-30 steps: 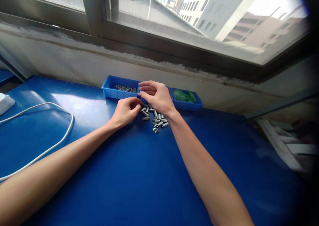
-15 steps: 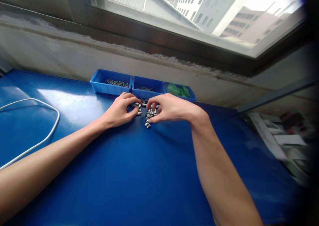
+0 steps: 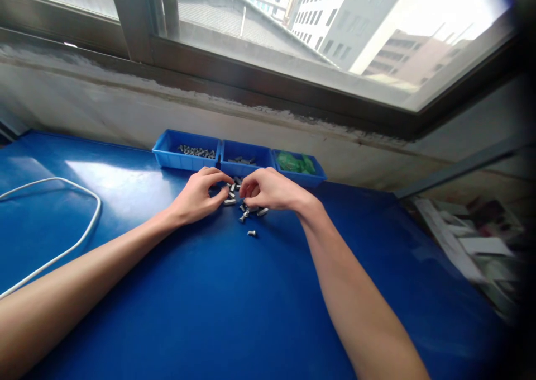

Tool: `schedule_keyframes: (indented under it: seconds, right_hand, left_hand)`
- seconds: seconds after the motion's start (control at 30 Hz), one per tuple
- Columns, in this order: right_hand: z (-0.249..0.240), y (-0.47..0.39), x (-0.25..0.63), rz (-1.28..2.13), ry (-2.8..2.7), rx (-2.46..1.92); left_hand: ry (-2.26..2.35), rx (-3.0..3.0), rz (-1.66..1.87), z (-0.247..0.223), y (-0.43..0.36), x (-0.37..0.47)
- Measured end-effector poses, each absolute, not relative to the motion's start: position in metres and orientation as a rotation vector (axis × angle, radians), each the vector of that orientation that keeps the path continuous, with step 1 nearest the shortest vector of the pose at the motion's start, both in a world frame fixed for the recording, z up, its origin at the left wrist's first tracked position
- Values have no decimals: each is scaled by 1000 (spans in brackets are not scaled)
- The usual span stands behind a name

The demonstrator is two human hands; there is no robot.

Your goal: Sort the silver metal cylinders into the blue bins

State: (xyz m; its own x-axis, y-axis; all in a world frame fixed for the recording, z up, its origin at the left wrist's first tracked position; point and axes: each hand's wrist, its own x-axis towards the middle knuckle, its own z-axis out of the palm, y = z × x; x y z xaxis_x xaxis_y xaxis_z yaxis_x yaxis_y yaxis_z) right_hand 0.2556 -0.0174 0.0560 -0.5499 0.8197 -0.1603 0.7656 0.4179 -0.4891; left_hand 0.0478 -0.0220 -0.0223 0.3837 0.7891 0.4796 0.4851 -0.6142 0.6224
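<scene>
Small metal parts (image 3: 230, 202) lie in a loose pile on the blue table (image 3: 234, 290), between my two hands. At the pile's left edge is my left hand (image 3: 204, 194), its thumb and index finger apart with parts near the tips. My right hand (image 3: 268, 189) is over the right side of the pile, fingers bent down and closed together; whatever they hold is hidden. One metal screw (image 3: 252, 233) lies by itself, nearer to me than the pile.
Behind the hands stand three joined blue bins: the left (image 3: 184, 161) and middle (image 3: 247, 165) with metal parts, the right (image 3: 299, 176) with green plastic. A white cable (image 3: 90, 223) curves at left. Papers and other items sit at far right.
My right hand has moved slightly left and its fingers have closed over the pile. A screw now lies apart in front. The view has tilted slightly, shifting the bins lower.
</scene>
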Motion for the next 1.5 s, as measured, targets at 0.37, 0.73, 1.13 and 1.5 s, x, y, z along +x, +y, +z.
schedule_keyframes:
  seconds: [0.37, 0.73, 1.13, 1.5]
  right_hand:
    - [59, -12, 268, 1187, -2181, -1223]
    - [36, -1, 261, 1356, -1664, -1003]
    - [31, 43, 191, 908, -1718, -1104]
    - [72, -7, 224, 813, -2180, -1356]
  left_hand:
    - [1072, 2276, 1098, -21, -22, 48]
    - [1124, 2097, 1137, -22, -18, 49]
    - [1118, 2009, 1176, -28, -14, 50]
    - [1095, 2082, 1176, -29, -15, 50]
